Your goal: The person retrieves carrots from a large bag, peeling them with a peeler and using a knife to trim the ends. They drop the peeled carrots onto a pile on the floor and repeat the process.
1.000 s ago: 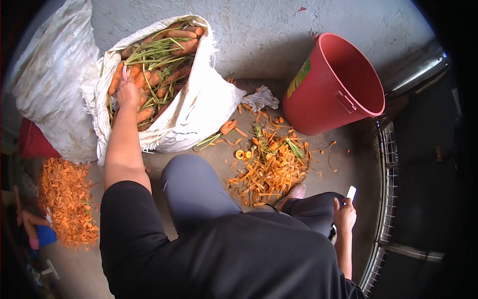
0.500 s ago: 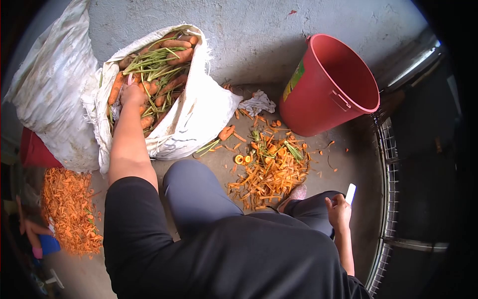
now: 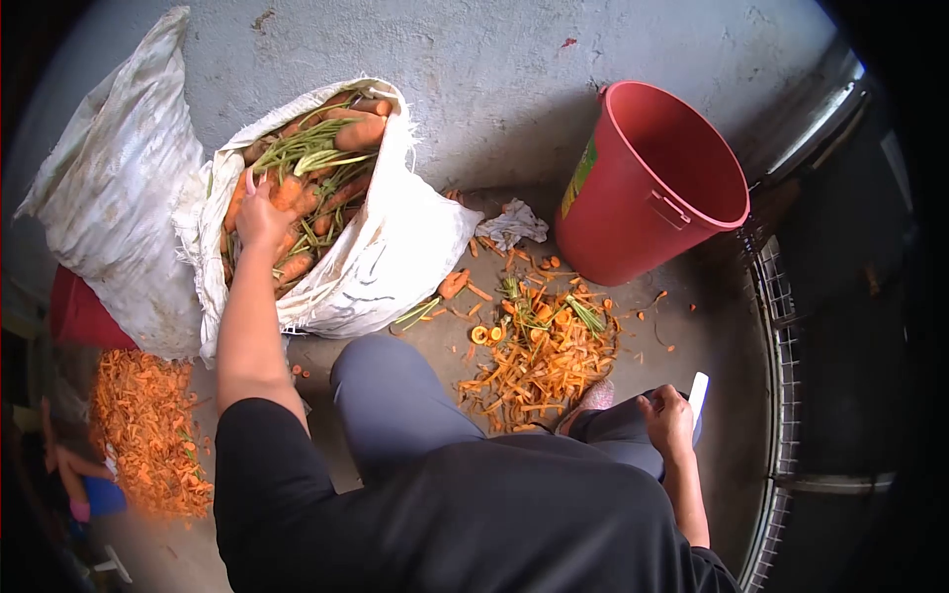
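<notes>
My left hand (image 3: 259, 219) reaches into a white woven sack (image 3: 400, 262) filled with carrots and green stems. Its fingers are spread against the carrots (image 3: 287, 193), and something pink shows at one finger. No carrot is visibly lifted by it. Over my right thigh, my right hand (image 3: 670, 423) is closed around a tool with a white flat end (image 3: 699, 395) sticking out past the knuckles. The rest of that tool is hidden, so its kind cannot be made out.
A red bucket (image 3: 618, 212) leans by the wall. Carrot peelings (image 3: 544, 366) lie between my feet, with a carrot (image 3: 454, 285) and a crumpled cloth (image 3: 513, 224) close by. At left are another white sack (image 3: 119, 198) and more orange shavings (image 3: 143, 430). Metal grating (image 3: 781, 346) runs along the right.
My left hand has shifted slightly among the carrots, and its fingers show more clearly on top of them. The view has tilted a little. My right hand stays at the thigh with its tool.
</notes>
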A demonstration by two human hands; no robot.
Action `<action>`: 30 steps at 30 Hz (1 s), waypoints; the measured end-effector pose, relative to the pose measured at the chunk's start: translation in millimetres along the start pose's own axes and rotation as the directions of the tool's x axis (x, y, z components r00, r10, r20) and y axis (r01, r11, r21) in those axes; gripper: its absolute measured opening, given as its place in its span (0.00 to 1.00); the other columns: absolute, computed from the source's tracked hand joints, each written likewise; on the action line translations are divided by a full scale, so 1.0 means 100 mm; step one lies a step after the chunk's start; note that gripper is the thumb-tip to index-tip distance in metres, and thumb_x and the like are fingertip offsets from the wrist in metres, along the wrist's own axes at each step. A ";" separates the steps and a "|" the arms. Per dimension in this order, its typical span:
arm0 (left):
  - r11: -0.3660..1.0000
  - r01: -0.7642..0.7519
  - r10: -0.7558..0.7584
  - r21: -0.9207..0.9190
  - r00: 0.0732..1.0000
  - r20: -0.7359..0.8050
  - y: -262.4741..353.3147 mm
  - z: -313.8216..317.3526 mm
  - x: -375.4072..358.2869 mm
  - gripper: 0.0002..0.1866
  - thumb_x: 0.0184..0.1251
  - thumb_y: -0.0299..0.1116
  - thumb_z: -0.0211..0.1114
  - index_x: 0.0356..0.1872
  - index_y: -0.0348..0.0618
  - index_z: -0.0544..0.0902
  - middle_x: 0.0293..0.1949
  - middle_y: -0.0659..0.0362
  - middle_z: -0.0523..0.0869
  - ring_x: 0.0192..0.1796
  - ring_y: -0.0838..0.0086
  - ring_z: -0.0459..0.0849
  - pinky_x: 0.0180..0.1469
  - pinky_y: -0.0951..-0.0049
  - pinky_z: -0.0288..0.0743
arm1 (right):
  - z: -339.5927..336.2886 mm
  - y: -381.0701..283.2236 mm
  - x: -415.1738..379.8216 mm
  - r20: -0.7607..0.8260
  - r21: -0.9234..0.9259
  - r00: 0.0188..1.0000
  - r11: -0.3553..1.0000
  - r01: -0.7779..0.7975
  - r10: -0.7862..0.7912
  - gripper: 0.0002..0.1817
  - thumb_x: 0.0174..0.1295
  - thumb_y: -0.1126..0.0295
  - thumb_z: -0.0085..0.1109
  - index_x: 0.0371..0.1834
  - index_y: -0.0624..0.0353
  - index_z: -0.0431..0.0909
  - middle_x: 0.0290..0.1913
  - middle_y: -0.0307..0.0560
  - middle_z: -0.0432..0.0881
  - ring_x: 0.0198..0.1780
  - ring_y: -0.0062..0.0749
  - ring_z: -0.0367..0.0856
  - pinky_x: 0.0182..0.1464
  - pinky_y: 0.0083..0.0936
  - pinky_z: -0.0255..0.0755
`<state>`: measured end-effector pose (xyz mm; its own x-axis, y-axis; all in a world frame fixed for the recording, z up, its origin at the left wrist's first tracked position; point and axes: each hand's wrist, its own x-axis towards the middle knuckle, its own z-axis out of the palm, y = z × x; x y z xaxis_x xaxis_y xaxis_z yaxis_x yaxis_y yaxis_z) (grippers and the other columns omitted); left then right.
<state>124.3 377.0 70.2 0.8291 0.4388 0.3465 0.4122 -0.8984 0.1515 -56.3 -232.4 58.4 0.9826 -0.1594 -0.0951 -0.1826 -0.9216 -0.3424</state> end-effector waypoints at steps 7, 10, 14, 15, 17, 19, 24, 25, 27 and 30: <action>0.885 -0.362 0.358 0.292 0.931 0.071 0.47 -0.97 0.04 0.23 0.37 0.26 0.71 0.42 0.45 0.79 0.40 0.52 0.79 0.43 0.60 0.81 0.48 0.59 0.72 | 0.03 -0.35 0.30 0.081 0.045 0.980 0.983 0.176 -0.180 0.16 0.46 0.62 0.67 0.29 0.63 0.75 0.27 0.52 0.78 0.30 0.46 0.78 0.33 0.34 0.71; 0.751 -0.484 0.544 0.448 0.839 -0.005 0.77 -1.30 -0.06 0.15 0.45 0.23 0.63 0.39 0.46 0.80 0.36 0.57 0.78 0.40 0.65 0.81 0.49 0.57 0.68 | -0.09 -0.78 0.41 0.120 0.186 0.941 0.938 0.293 -0.318 0.18 0.49 0.59 0.66 0.31 0.63 0.74 0.28 0.52 0.78 0.34 0.46 0.79 0.36 0.35 0.71; 0.617 -0.622 0.755 0.482 0.640 -0.143 1.34 -1.66 -0.36 0.17 0.54 0.24 0.56 0.45 0.50 0.79 0.36 0.60 0.77 0.41 0.68 0.79 0.54 0.54 0.64 | -0.24 -1.37 0.47 -0.133 0.219 0.832 0.803 0.554 -0.538 0.20 0.47 0.65 0.67 0.40 0.62 0.72 0.39 0.53 0.76 0.43 0.48 0.76 0.44 0.36 0.71; 0.574 -0.665 0.807 0.478 0.557 -0.194 1.52 -1.71 -0.45 0.15 0.56 0.26 0.55 0.44 0.52 0.80 0.36 0.60 0.77 0.39 0.70 0.80 0.54 0.54 0.64 | -0.27 -1.50 0.50 -0.212 0.212 0.803 0.776 0.594 -0.557 0.23 0.45 0.67 0.68 0.43 0.60 0.70 0.43 0.52 0.75 0.46 0.47 0.74 0.46 0.36 0.70; 0.457 -0.757 0.889 0.468 0.404 -0.215 1.82 -1.72 -0.62 0.13 0.59 0.29 0.54 0.44 0.55 0.80 0.34 0.62 0.77 0.37 0.72 0.79 0.55 0.53 0.63 | -0.26 -1.70 0.57 -0.412 0.171 0.705 0.711 0.682 -0.578 0.30 0.42 0.69 0.69 0.50 0.59 0.66 0.52 0.53 0.70 0.55 0.48 0.69 0.54 0.35 0.67; 0.304 -0.840 0.952 0.449 0.259 -0.160 2.10 -1.67 -0.78 0.14 0.61 0.32 0.53 0.46 0.59 0.80 0.33 0.64 0.76 0.37 0.73 0.78 0.57 0.53 0.61 | -0.22 -1.82 0.67 -0.499 0.158 0.660 0.691 0.706 -0.561 0.38 0.39 0.67 0.71 0.56 0.59 0.63 0.58 0.54 0.66 0.59 0.50 0.65 0.59 0.38 0.63; 0.129 -0.990 0.985 0.052 0.122 -0.123 2.68 -1.31 -1.22 0.12 0.59 0.32 0.55 0.44 0.51 0.80 0.37 0.61 0.76 0.42 0.70 0.77 0.58 0.51 0.59 | 0.13 -1.66 0.95 -0.110 0.380 0.921 0.841 0.386 -0.374 0.22 0.47 0.61 0.65 0.42 0.62 0.74 0.39 0.60 0.79 0.46 0.49 0.77 0.48 0.39 0.69; 0.150 -0.987 0.976 -0.064 0.158 -0.147 2.73 -1.09 -1.25 0.11 0.56 0.34 0.60 0.41 0.46 0.80 0.39 0.58 0.77 0.46 0.69 0.76 0.59 0.53 0.58 | 0.21 -1.53 1.01 -0.014 0.464 0.951 0.840 0.280 -0.310 0.15 0.51 0.61 0.62 0.32 0.63 0.76 0.27 0.59 0.80 0.34 0.49 0.80 0.39 0.38 0.71; 0.320 -0.930 0.912 -0.181 0.354 -0.208 2.81 -0.71 -1.36 0.16 0.52 0.36 0.65 0.42 0.43 0.79 0.40 0.57 0.77 0.49 0.66 0.75 0.59 0.56 0.60 | 0.47 -1.24 1.08 0.119 0.592 0.969 0.799 0.105 -0.215 0.14 0.54 0.61 0.60 0.33 0.63 0.78 0.29 0.59 0.80 0.35 0.46 0.81 0.39 0.36 0.72; 0.595 -0.571 0.707 -0.567 0.707 0.030 2.88 -0.29 -1.64 0.27 0.43 0.39 0.72 0.47 0.39 0.77 0.47 0.53 0.77 0.56 0.61 0.71 0.60 0.64 0.63 | 0.71 -0.97 1.09 0.168 0.650 0.984 0.757 -0.066 -0.059 0.15 0.55 0.60 0.58 0.35 0.64 0.78 0.31 0.59 0.80 0.36 0.47 0.81 0.41 0.35 0.71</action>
<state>96.7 45.8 83.6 0.8887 -0.3243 0.3242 -0.4420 -0.7943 0.4168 66.1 -135.1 14.7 0.9720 -0.0433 -0.2308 -0.2246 -0.4577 -0.8603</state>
